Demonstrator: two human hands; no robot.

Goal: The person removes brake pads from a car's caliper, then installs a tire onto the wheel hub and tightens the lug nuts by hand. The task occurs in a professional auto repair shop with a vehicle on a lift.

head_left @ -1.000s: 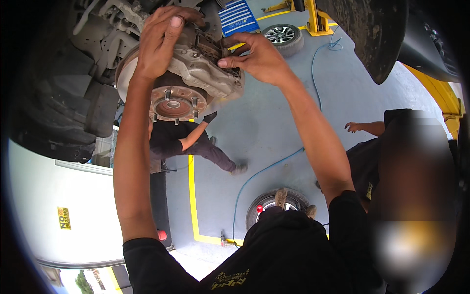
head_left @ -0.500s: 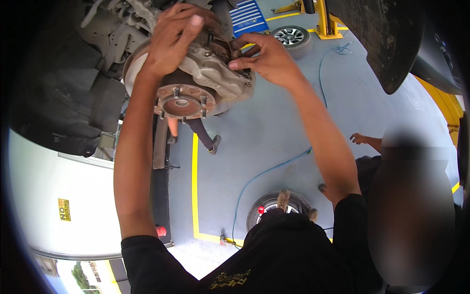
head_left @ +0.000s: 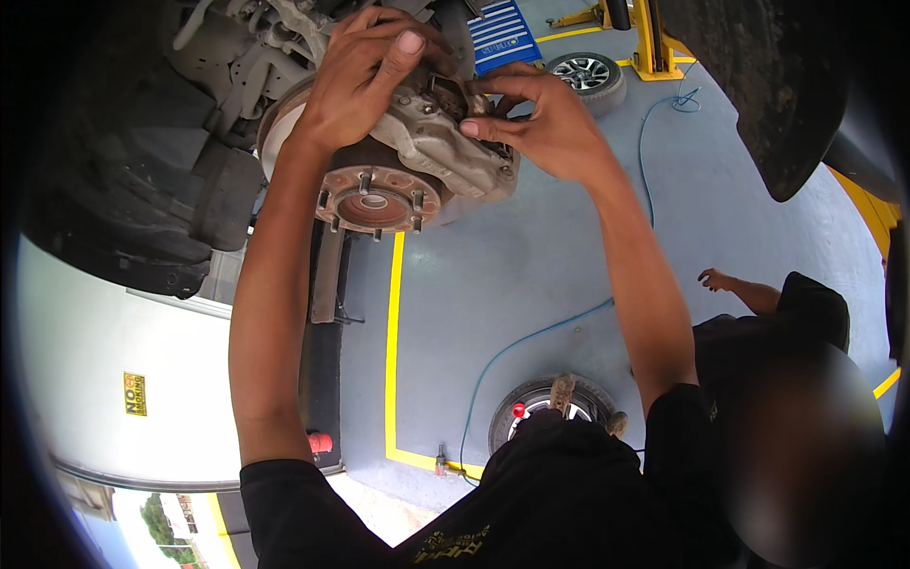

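Observation:
The grey brake caliper (head_left: 427, 142) sits on a brake disc with a rusty hub (head_left: 374, 197) and bare studs, under a raised vehicle. My left hand (head_left: 365, 81) is closed over the top of the caliper, thumb raised along it and fingertips hidden behind. My right hand (head_left: 545, 128) grips the caliper's right part, thumb pressed near the opening and fingers curled at the upper edge. What exactly lies between those fingertips is too small to make out.
A co-worker (head_left: 796, 313) in black is at lower right. Around me are a black wheel-arch liner (head_left: 114, 190), a yellow lift post (head_left: 654, 52), a loose wheel (head_left: 592, 90), another wheel (head_left: 507, 431) by my feet, a blue hose (head_left: 526, 334) and a blue-striped board (head_left: 502, 38).
The brake assembly and both my hands appear further right in the view, still in contact. A second co-worker behind the hub has dropped out of sight. The co-worker at right appears lower.

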